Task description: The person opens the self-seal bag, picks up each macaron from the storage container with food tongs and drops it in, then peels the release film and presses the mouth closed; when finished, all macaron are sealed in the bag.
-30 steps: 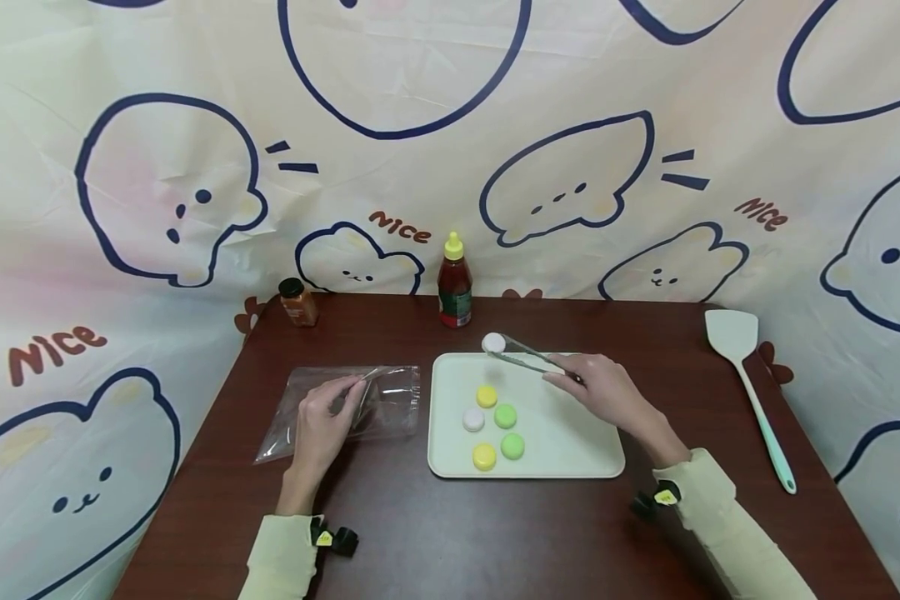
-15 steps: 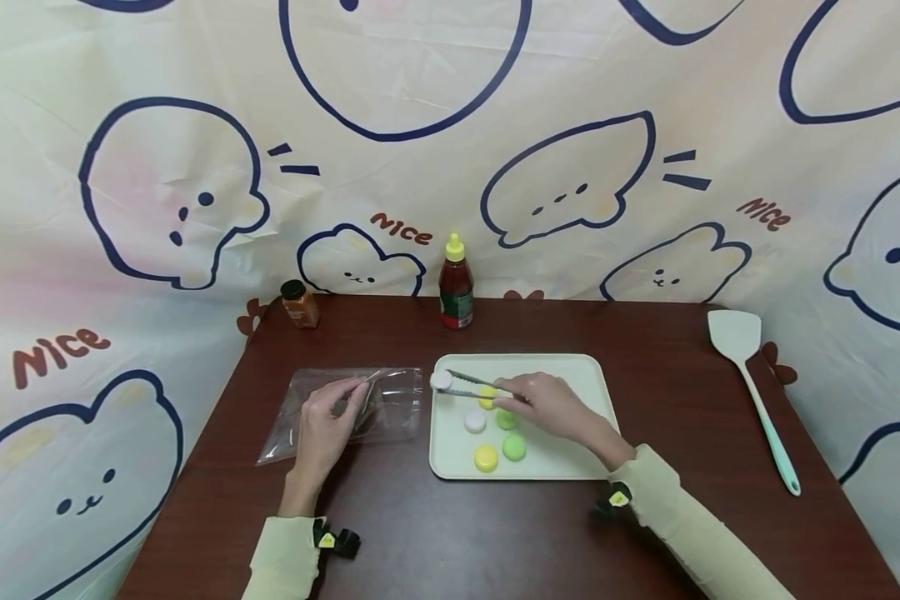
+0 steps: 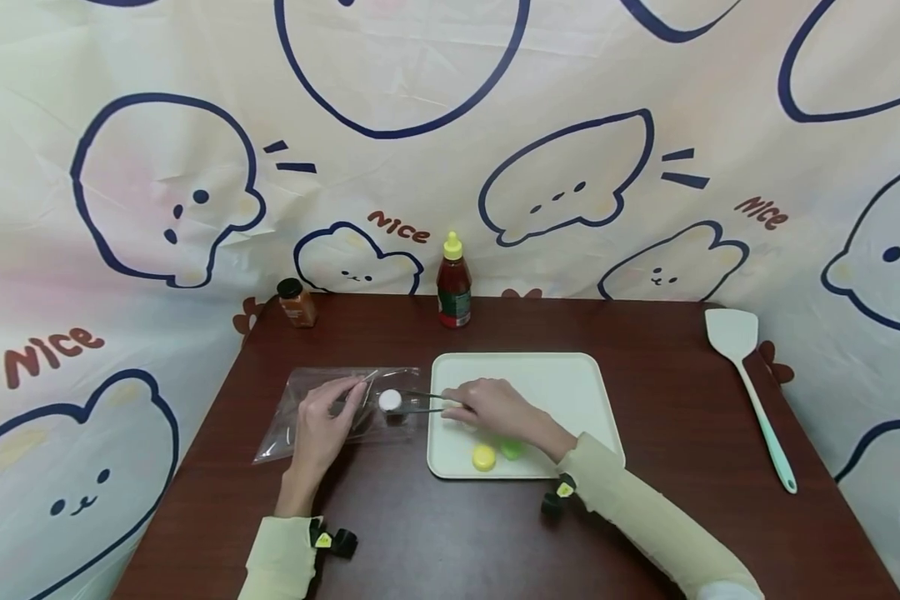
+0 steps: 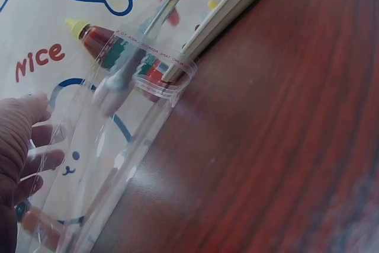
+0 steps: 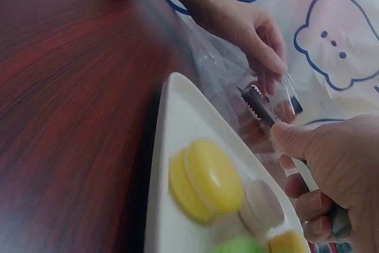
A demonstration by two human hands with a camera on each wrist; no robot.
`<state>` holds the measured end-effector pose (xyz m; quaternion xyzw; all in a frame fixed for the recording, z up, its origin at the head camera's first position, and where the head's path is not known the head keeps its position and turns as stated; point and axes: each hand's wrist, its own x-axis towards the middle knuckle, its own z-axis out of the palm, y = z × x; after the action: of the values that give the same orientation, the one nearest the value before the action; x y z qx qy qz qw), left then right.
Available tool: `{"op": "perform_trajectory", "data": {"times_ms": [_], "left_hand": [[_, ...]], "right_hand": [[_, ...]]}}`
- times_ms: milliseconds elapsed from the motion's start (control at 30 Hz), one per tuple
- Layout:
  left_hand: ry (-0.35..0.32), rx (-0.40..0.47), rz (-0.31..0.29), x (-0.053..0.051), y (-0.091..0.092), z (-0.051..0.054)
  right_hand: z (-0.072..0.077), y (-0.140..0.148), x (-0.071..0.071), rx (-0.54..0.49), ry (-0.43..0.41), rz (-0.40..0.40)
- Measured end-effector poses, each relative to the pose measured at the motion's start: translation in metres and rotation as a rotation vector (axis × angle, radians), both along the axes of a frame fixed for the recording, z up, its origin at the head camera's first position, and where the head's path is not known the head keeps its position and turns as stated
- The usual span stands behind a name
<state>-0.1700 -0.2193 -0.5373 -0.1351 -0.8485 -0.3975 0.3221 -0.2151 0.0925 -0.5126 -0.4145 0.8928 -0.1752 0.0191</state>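
Observation:
With thumb and fingers, my left hand (image 3: 324,429) pinches the edge of a clear plastic bag (image 3: 279,433), raising its mouth off the table. My right hand (image 3: 498,408) grips metal tongs (image 3: 420,395) that point left, a white macaron (image 3: 390,401) between their tips, at the bag's mouth. Clear film (image 4: 89,164) and the blurred tongs (image 4: 160,13) overlap in the left wrist view; how deep the tips are in the bag I cannot tell. Under my right arm lies the white tray (image 3: 562,379) with a yellow macaron (image 3: 483,457) and a green macaron (image 3: 512,449), others partly hidden.
A red sauce bottle (image 3: 454,287) with a yellow cap stands at the table's back edge. Left of it is a small jar (image 3: 297,304) with a dark lid. A white spatula (image 3: 753,392) with a pale green handle lies on the right.
My right hand has moved left across the tray, carrying the tongs and white macaron from above the tray's back edge to the bag. My left hand has stayed on the bag.

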Motion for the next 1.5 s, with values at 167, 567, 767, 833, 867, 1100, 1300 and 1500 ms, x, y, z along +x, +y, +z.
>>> {"op": "perform_trajectory", "data": {"times_ms": [167, 567, 767, 833, 867, 1100, 1300, 1500], "left_hand": [[0.02, 0.013, -0.01, 0.0, 0.001, 0.0], [-0.025, -0.013, -0.008, 0.001, 0.001, -0.001], [-0.008, -0.013, -0.006, 0.0, 0.002, -0.002], [0.01, -0.01, -0.01, 0.0, 0.002, -0.003], [0.018, -0.011, -0.012, 0.0, 0.002, -0.003], [0.012, -0.003, -0.036, 0.0, 0.004, -0.001], [0.02, -0.006, -0.046, 0.001, 0.005, 0.001], [0.009, -0.002, -0.062, 0.001, 0.003, 0.0]], "right_hand": [[0.001, -0.019, -0.005, 0.01, 0.003, 0.043], [-0.007, -0.052, -0.017, 0.004, -0.043, 0.145], [-0.006, -0.065, -0.022, -0.009, -0.126, 0.184], [-0.006, -0.069, -0.023, -0.011, -0.146, 0.194], [-0.006, -0.071, -0.024, -0.01, -0.151, 0.198], [-0.006, -0.084, -0.027, -0.041, -0.173, 0.225], [-0.008, -0.096, -0.03, -0.057, -0.185, 0.286], [-0.008, -0.108, -0.029, -0.049, -0.153, 0.32]]}}
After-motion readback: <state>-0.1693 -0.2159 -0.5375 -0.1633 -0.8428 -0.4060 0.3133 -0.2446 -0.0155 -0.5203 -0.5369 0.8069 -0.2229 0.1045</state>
